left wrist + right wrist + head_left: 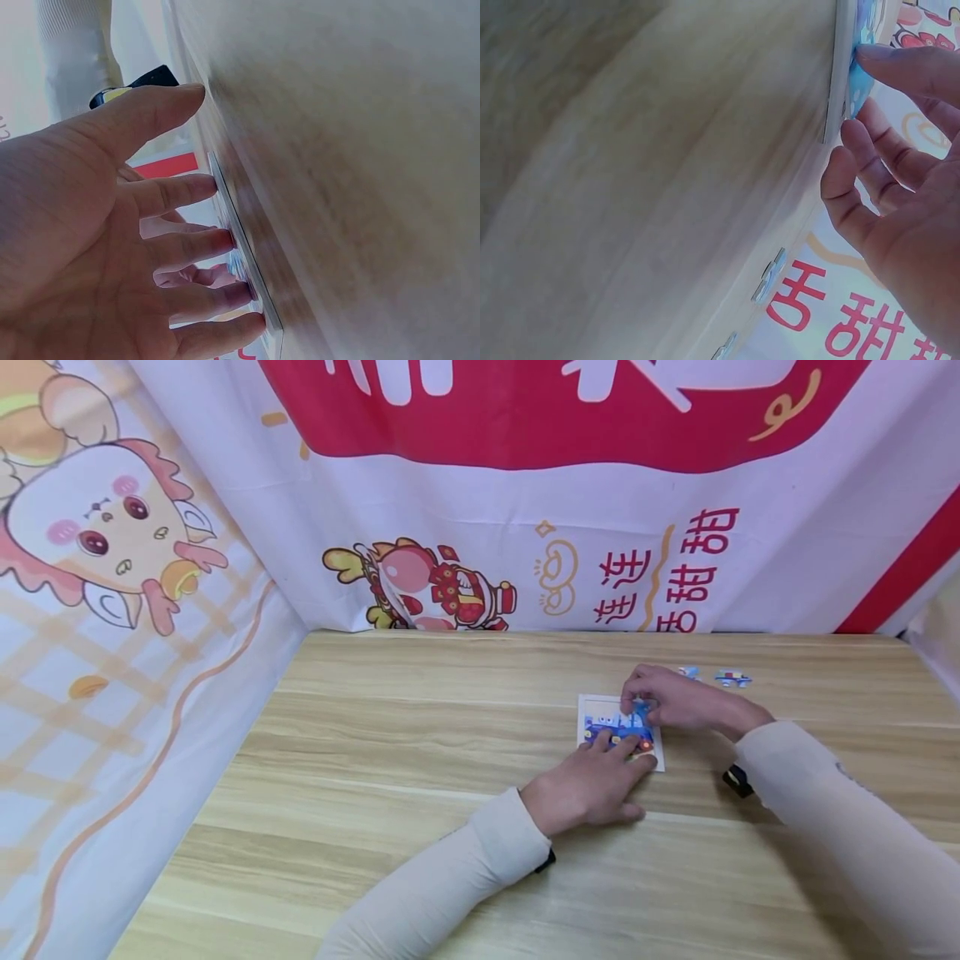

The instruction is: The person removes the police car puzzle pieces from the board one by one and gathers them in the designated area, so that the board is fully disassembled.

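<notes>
A small jigsaw puzzle in a white frame (581,720) lies flat on the wooden table, its picture mostly blue. My left hand (596,781) rests on its lower part with spread, fairly straight fingertips; the thumb stays off the frame, as the left wrist view also shows. At the upper right of the puzzle, my right hand (675,697) pinches a blue puzzle piece (861,86) between thumb and fingers. That piece leans out a little from the board in the right wrist view. Exactly how its edges meet the neighbouring pieces is hidden by the fingers.
Two loose spots of puzzle pieces lie behind my right hand: one multicoloured piece (732,677) and one pale blue piece (689,672) partly hidden by the hand. A printed cloth (480,502) hangs along the table's back edge, another on the left side.
</notes>
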`<state>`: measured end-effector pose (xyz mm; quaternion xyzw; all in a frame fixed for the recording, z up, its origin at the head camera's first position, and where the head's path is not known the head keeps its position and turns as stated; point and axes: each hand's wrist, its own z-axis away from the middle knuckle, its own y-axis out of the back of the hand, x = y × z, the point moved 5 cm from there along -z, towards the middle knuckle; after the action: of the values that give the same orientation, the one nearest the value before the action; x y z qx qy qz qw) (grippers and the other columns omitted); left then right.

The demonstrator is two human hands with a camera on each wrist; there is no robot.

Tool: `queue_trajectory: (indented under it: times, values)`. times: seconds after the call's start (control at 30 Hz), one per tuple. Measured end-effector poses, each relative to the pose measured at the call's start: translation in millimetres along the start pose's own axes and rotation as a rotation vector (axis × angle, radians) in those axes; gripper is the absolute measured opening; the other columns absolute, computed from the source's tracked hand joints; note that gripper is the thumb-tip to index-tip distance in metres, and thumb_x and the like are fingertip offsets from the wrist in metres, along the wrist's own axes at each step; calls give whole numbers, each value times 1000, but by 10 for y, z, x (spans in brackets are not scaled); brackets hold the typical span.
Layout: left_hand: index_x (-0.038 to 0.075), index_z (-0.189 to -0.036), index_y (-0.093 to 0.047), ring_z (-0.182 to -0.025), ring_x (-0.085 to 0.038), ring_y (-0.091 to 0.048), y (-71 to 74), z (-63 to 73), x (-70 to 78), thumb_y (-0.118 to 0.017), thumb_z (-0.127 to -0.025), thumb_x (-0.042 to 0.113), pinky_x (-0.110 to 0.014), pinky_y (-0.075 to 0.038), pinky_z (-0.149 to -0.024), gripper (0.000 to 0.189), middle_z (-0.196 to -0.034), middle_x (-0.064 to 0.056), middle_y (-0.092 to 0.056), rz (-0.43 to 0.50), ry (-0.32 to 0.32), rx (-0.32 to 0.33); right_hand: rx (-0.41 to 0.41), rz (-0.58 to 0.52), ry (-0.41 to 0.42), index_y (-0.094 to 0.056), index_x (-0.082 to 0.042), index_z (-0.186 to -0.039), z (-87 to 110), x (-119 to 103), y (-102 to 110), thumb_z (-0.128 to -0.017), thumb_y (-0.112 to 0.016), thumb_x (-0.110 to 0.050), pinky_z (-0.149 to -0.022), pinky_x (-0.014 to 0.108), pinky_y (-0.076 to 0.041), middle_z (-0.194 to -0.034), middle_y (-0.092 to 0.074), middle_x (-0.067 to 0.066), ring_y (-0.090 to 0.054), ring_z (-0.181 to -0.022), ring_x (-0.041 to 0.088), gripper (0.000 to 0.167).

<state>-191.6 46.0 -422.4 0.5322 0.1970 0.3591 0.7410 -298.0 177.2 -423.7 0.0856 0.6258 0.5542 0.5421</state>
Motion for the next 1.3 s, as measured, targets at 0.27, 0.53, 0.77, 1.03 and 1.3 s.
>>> queue_trajectory:
  times: [0.27,0.53,0.77,1.03,1.3]
  values:
    - [33,-162,-38,-159,-34,-30,3,4,-5,-61,-101,56,-44,-36,-125,69,-173,1,-30,-2,-5,1,7,50,-2,-72,-20,-97,0,-13,-17,-91,-65,9,-105,61,-47,-113,-63,6,-58,-112,29,30]
    - [33,-162,-38,-159,-33,-30,-3,14,-6,-61,-101,56,-44,-36,-125,69,-173,2,-30,-7,-5,5,-11,29,-25,-72,-20,-100,-5,-4,-17,-92,-65,8,-97,54,-51,-108,-64,5,-57,-102,25,29]
    - [33,-162,-38,-158,-33,-31,0,18,-3,-62,-101,55,-43,-36,-125,69,-172,2,-31,-18,-7,15,16,16,-46,-71,-15,-114,-3,18,18,-93,-64,8,-95,52,-52,-111,-68,6,-60,-102,26,32]
    - [33,-162,-38,-158,-33,-31,7,23,-5,-62,-101,55,-43,-35,-126,69,-172,2,-31,-15,-2,9,29,-19,-94,-69,-11,-111,2,23,36,-94,-66,6,-98,52,-52,-109,-68,7,-60,-102,26,24]
    - [33,-162,-37,-158,-32,-31,7,19,6,-61,-101,56,-43,-37,-125,69,-172,2,-30,-24,-1,10,29,6,-65,-71,-14,-111,3,27,52,-93,-67,5,-93,47,-53,-106,-69,3,-60,-98,23,27]
